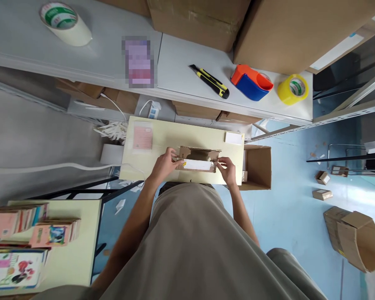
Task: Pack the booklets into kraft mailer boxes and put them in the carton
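A small cardboard box (185, 153) stands partly open on the cream-coloured table in front of me. Across its near side runs a long white label (196, 165); something dark and rounded shows in the opening, too unclear to name. My left hand (164, 166) pinches the box's left end, fingers bent around the corner. At the opposite end, my right hand (228, 170) has thumb and fingers closed on the edge of the cardboard. On the same table lie a pink booklet in a clear sleeve (143, 137), to the left, and a pad of white labels (233, 138), back right.
A grey shelf (106, 54) above the table bears a cutter knife (210, 81), an orange-blue tape dispenser (251, 82), tape rolls (293, 89) and large cartons (200, 21). An open carton (262, 166) adjoins the table's right side. Books (54, 233) are stacked at lower left.
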`<state>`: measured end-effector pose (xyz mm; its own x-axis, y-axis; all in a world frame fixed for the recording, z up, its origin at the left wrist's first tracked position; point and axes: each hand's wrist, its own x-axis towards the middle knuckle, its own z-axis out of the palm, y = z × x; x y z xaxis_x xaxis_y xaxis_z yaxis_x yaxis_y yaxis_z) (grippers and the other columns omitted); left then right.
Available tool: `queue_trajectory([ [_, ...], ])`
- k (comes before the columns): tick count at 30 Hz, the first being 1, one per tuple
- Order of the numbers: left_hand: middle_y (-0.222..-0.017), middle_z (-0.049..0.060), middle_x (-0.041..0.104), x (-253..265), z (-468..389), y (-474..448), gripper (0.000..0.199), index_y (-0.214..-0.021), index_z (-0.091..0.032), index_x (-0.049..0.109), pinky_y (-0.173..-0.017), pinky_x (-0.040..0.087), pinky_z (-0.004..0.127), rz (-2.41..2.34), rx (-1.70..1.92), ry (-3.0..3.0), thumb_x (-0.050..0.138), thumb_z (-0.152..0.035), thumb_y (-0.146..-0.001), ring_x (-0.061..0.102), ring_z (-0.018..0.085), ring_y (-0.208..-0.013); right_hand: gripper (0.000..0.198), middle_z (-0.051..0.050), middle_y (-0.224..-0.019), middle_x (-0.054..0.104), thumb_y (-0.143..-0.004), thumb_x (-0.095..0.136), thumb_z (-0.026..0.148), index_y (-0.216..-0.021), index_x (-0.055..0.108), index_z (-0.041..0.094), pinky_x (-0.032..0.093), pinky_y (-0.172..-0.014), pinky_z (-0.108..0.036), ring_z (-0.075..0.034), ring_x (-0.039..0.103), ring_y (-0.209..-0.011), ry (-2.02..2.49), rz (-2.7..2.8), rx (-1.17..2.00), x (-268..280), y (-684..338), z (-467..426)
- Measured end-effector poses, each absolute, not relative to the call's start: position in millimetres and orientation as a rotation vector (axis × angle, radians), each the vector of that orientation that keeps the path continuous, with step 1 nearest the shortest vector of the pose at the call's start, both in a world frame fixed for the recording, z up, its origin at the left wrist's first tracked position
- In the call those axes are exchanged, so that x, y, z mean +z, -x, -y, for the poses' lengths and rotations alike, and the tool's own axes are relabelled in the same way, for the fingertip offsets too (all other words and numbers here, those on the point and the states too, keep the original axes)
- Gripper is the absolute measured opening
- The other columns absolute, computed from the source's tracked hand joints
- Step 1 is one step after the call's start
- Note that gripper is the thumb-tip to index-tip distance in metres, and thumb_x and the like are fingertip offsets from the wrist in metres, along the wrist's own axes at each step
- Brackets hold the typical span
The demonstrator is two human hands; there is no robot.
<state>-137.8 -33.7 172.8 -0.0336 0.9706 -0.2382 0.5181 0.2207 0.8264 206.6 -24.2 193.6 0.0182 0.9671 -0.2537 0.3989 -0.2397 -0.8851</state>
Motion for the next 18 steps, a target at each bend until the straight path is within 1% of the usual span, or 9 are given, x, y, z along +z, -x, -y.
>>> queue_trajectory([
  [1,-0.120,0.011,0.082,174.0,32.6,136.1,0.071,-0.147,-0.029,0.069,-0.094,0.066,0.045,-1.686,0.684,-1.430,0.091,-0.065,-0.090,0.081,0.032,-0.093,0.061,-0.013,-0.124,0.080,-0.095,0.081,0.069,-0.139,0.079,0.027,0.069,-0.100,-0.055,-0.033,0.080,-0.109,1.695,1.406,1.192,192.0,-205.9,22.9],
  [3,-0.136,0.012,0.078,178.1,31.1,131.9,0.079,-0.165,-0.031,0.058,-0.099,0.064,0.043,-1.670,0.686,-1.515,0.089,-0.051,-0.095,0.081,0.031,-0.105,0.074,-0.013,-0.135,0.076,-0.097,0.078,0.066,-0.161,0.065,0.031,0.071,-0.096,-0.053,-0.031,0.080,-0.105,1.687,1.444,1.169,191.0,-204.5,21.6],
  [5,-0.151,0.013,0.070,182.1,30.4,127.5,0.072,-0.167,-0.033,0.058,-0.109,0.062,0.043,-1.639,0.716,-1.596,0.083,-0.040,-0.099,0.078,0.032,-0.124,0.072,-0.013,-0.148,0.070,-0.102,0.073,0.063,-0.167,0.060,0.036,0.072,-0.095,-0.052,-0.030,0.080,-0.108,1.668,1.502,1.148,192.2,-203.7,21.9],
  [7,-0.154,0.012,0.066,183.0,30.5,124.3,0.057,-0.157,-0.033,0.067,-0.115,0.061,0.044,-1.627,0.756,-1.620,0.080,-0.036,-0.101,0.074,0.033,-0.132,0.061,-0.012,-0.153,0.067,-0.104,0.070,0.062,-0.160,0.067,0.037,0.072,-0.098,-0.051,-0.030,0.081,-0.113,1.653,1.538,1.141,193.7,-203.9,23.5],
  [10,-0.146,0.012,0.066,178.3,32.9,122.2,0.038,-0.139,-0.031,0.078,-0.116,0.062,0.046,-1.643,0.790,-1.581,0.080,-0.037,-0.102,0.073,0.032,-0.131,0.049,-0.011,-0.148,0.069,-0.105,0.072,0.063,-0.143,0.077,0.034,0.073,-0.101,-0.052,-0.031,0.080,-0.117,1.644,1.555,1.157,193.2,-205.1,27.3],
  [12,-0.141,0.012,0.068,173.9,35.9,121.0,0.033,-0.135,-0.030,0.080,-0.118,0.061,0.046,-1.663,0.812,-1.559,0.080,-0.037,-0.103,0.072,0.032,-0.132,0.047,-0.011,-0.142,0.071,-0.105,0.073,0.065,-0.139,0.081,0.034,0.074,-0.100,-0.052,-0.032,0.080,-0.119,1.641,1.549,1.152,190.4,-205.9,29.8],
  [14,-0.142,0.012,0.068,170.0,39.5,118.8,0.033,-0.135,-0.030,0.081,-0.119,0.061,0.046,-1.685,0.841,-1.550,0.081,-0.037,-0.103,0.073,0.032,-0.133,0.048,-0.011,-0.140,0.072,-0.105,0.073,0.065,-0.139,0.082,0.034,0.075,-0.098,-0.051,-0.032,0.080,-0.119,1.633,1.555,1.127,186.1,-206.6,31.5],
  [16,-0.142,0.012,0.068,166.4,42.7,115.5,0.032,-0.134,-0.030,0.083,-0.117,0.063,0.045,-1.716,0.867,-1.546,0.082,-0.037,-0.103,0.075,0.031,-0.128,0.047,-0.011,-0.139,0.073,-0.106,0.072,0.066,-0.138,0.085,0.033,0.076,-0.098,-0.051,-0.030,0.080,-0.116,1.632,1.577,1.087,181.0,-207.3,31.9],
  [18,-0.136,0.011,0.070,162.0,44.5,111.8,0.029,-0.131,-0.029,0.085,-0.112,0.065,0.044,-1.764,0.887,-1.551,0.084,-0.035,-0.102,0.078,0.029,-0.122,0.049,-0.011,-0.138,0.074,-0.106,0.070,0.068,-0.132,0.088,0.031,0.077,-0.096,-0.050,-0.028,0.081,-0.111,1.643,1.599,1.047,175.5,-208.0,31.0],
])
